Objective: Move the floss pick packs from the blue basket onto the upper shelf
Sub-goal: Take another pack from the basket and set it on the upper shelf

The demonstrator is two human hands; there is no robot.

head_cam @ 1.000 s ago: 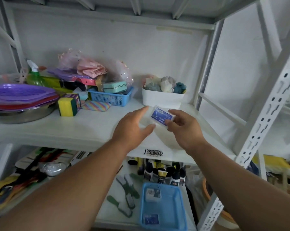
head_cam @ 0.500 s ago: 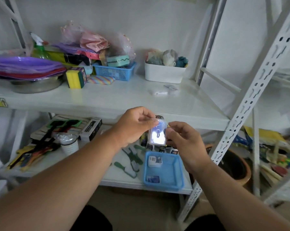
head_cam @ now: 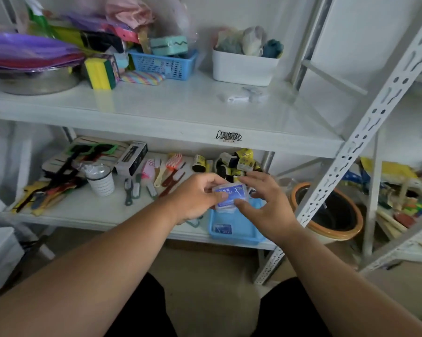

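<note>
A black graffiti-style sticker marks the front edge of the upper shelf, its lettering illegible. Below it, the blue label of a floss pick pack carries print too small to read.

pack lowered (both hands) over basket

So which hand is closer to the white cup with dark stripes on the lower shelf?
Left. The left hand grips a floss pick pack just right of the white striped cup; the right hand is farther right, beyond the pack.
</note>
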